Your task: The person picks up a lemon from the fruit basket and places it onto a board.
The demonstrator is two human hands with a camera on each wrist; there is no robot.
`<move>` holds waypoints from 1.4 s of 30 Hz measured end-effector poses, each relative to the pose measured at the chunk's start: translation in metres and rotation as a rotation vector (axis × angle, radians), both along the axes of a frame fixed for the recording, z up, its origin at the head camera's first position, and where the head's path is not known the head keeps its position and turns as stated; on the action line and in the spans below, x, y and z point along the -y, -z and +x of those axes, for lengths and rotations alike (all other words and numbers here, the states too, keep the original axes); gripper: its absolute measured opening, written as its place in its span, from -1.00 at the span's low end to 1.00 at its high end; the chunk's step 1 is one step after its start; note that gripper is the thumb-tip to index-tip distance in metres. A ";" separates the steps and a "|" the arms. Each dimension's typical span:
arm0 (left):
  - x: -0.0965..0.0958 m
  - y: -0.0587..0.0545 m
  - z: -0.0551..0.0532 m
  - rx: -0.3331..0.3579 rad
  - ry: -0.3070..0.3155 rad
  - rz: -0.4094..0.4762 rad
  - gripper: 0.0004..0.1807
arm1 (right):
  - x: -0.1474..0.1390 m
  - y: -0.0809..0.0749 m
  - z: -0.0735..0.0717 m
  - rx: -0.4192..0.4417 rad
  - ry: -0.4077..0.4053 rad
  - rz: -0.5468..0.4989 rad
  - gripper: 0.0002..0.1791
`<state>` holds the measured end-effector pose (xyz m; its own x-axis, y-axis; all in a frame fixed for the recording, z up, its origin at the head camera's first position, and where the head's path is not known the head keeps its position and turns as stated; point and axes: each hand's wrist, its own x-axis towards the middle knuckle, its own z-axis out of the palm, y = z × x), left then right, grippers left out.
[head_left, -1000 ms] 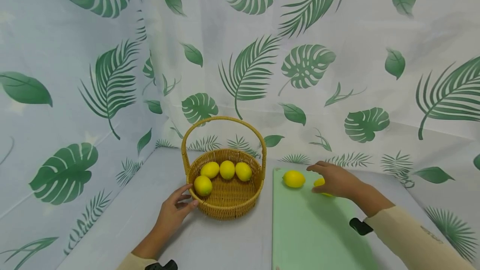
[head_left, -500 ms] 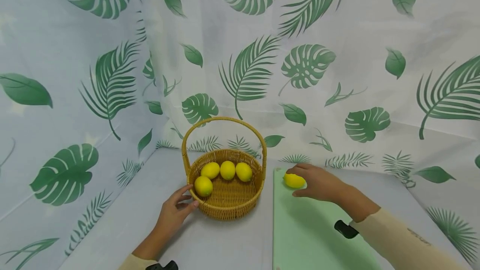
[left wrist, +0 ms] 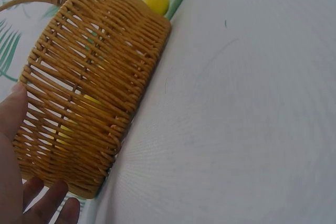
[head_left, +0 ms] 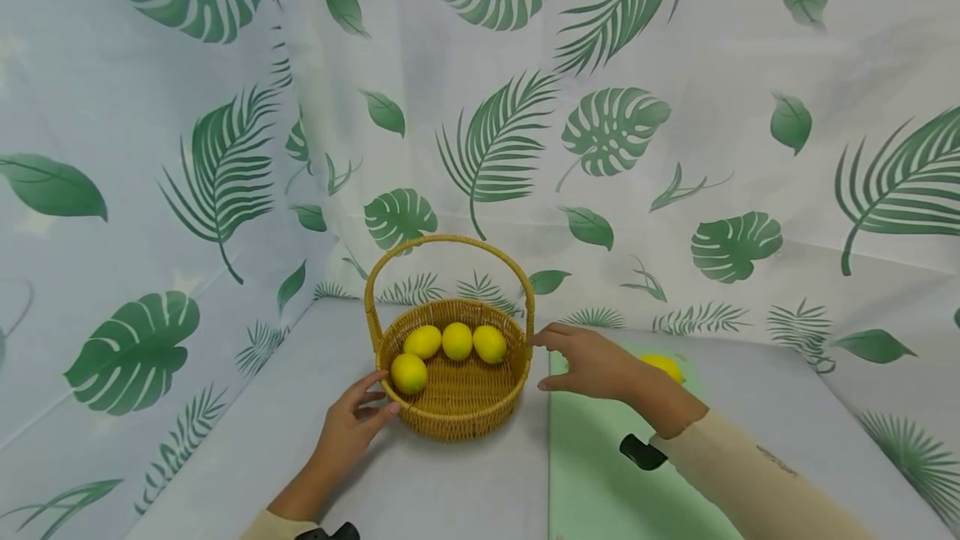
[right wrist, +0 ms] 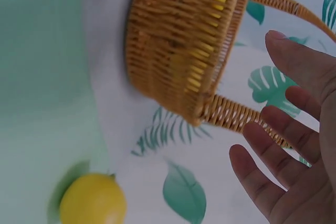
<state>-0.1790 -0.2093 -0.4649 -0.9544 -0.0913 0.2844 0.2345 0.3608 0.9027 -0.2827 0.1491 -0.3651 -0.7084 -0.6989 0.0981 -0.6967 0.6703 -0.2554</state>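
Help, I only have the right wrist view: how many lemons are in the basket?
Observer: Four lemons show inside the basket in the head view.
Operator: Anything on its left?
Observer: Yes, the left hand, at the basket's left rim.
Operator: I see just one outside it. Any more?
Observer: The left wrist view shows two lemons on the green board.

Head view: diffuse, muted light; edges stretched.
Green board (head_left: 581,473): soft shadow under the right arm (head_left: 738,473).
Left wrist view: pale surface (left wrist: 247,119), hazy.
Right wrist view: dimmer; basket (right wrist: 170,45) slightly blurred.
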 end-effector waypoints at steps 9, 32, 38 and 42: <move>0.000 0.000 0.001 -0.017 -0.017 -0.004 -0.39 | 0.038 0.001 0.001 0.033 -0.069 -0.027 -0.39; 0.008 0.029 -0.019 -0.037 -0.019 -0.007 -0.37 | 0.110 0.013 -0.029 0.136 -0.060 0.089 -0.34; 0.000 0.007 -0.005 -0.043 -0.005 -0.012 -0.39 | 0.121 0.019 -0.041 0.129 -0.075 0.126 -0.34; 0.002 0.016 -0.011 -0.024 -0.026 -0.008 -0.39 | 0.130 0.020 -0.042 0.117 -0.092 0.131 -0.35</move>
<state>-0.1904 -0.2109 -0.4813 -0.9445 -0.1131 0.3083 0.2469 0.3742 0.8939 -0.3250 0.0189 -0.3850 -0.6419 -0.7629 -0.0774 -0.7274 0.6377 -0.2532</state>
